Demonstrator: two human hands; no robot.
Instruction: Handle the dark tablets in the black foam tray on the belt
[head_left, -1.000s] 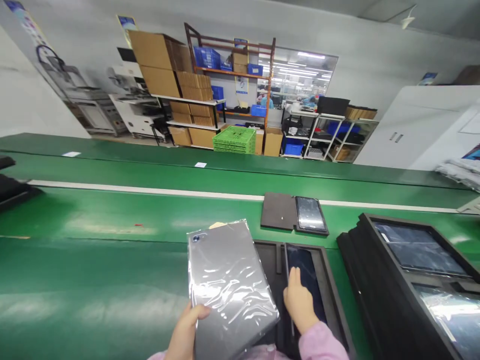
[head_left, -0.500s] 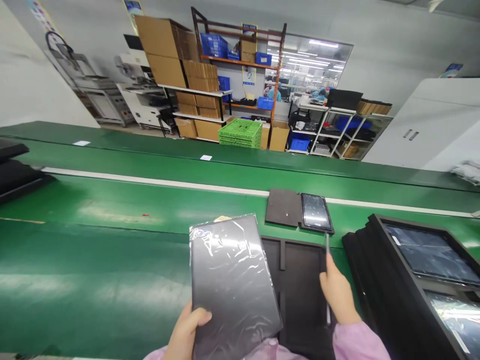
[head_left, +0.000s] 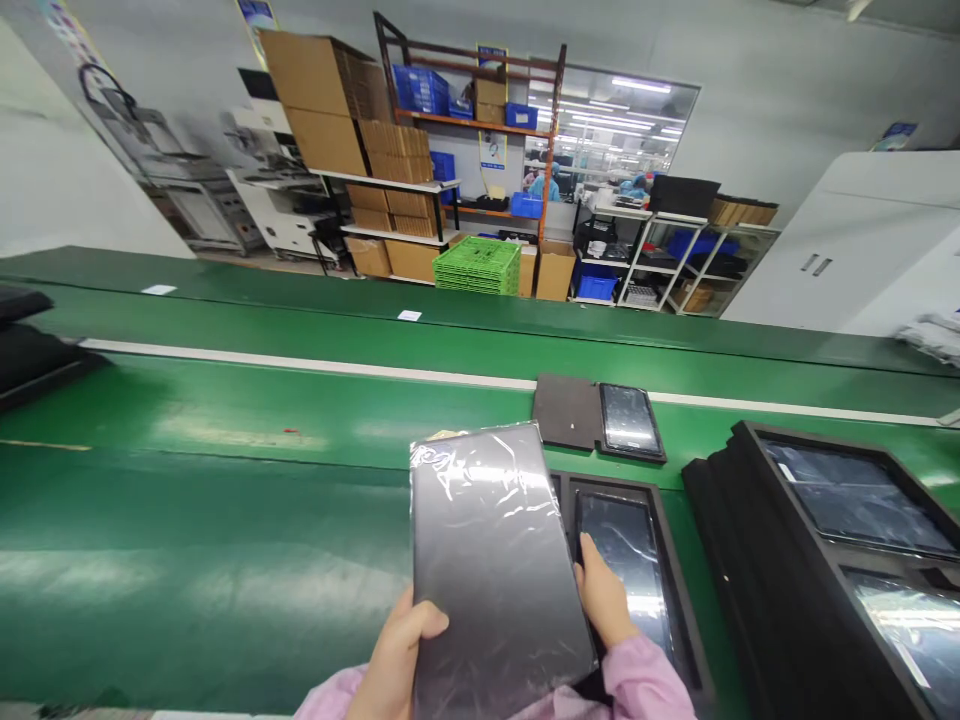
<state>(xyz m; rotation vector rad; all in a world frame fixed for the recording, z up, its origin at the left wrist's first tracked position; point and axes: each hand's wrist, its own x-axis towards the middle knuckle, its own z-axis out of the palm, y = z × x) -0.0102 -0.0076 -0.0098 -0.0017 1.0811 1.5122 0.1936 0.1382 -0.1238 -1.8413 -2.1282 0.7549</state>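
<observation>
My left hand (head_left: 409, 640) grips a dark grey tablet-shaped panel (head_left: 487, 560) wrapped in clear film by its lower left edge, thumb on top. The panel is tilted up in front of me. My right hand (head_left: 606, 598) is at the panel's right edge, with one finger stretched out and the others partly hidden. Just beneath it, a film-covered tablet (head_left: 626, 530) lies screen up in the right compartment of a black foam tray (head_left: 686, 610). The panel covers most of the tray's left side.
On the green bench (head_left: 225, 400), a small tablet (head_left: 630, 418) lies beside a dark foam pad (head_left: 566, 410). A stack of black trays (head_left: 739, 560) with tablets in the top one stands at right. More black foam pieces (head_left: 45, 365) lie at far left.
The tablet held edge-on by my right hand now lies flat in the tray's right compartment. My right hand has moved left to the panel, which has shifted slightly right.
</observation>
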